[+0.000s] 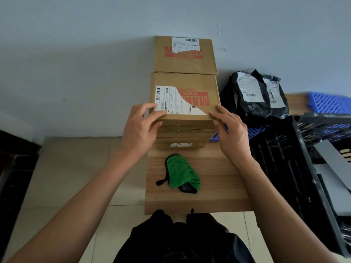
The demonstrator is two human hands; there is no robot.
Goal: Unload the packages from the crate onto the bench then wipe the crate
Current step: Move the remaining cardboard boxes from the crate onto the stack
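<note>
A stack of several flat cardboard boxes stands on the wooden bench [212,188]. The top box [191,86] has a white shipping label and red print. My left hand [140,128] holds its near left corner, fingers over the top and thumb on the front edge. My right hand [230,130] rests with straight fingers on its near right corner. Another cardboard box [185,56] leans upright against the wall behind the stack. A green cloth [183,172] with black trim lies on the bench in front of the stack. The black crate [296,164] sits at the right.
Two black plastic mailer bags [252,93] with white labels lean on the wall to the right of the boxes. A blue slatted crate [328,102] lies behind the black one. Grey flat packages [334,168] show inside the black crate. Tiled floor lies to the left of the bench.
</note>
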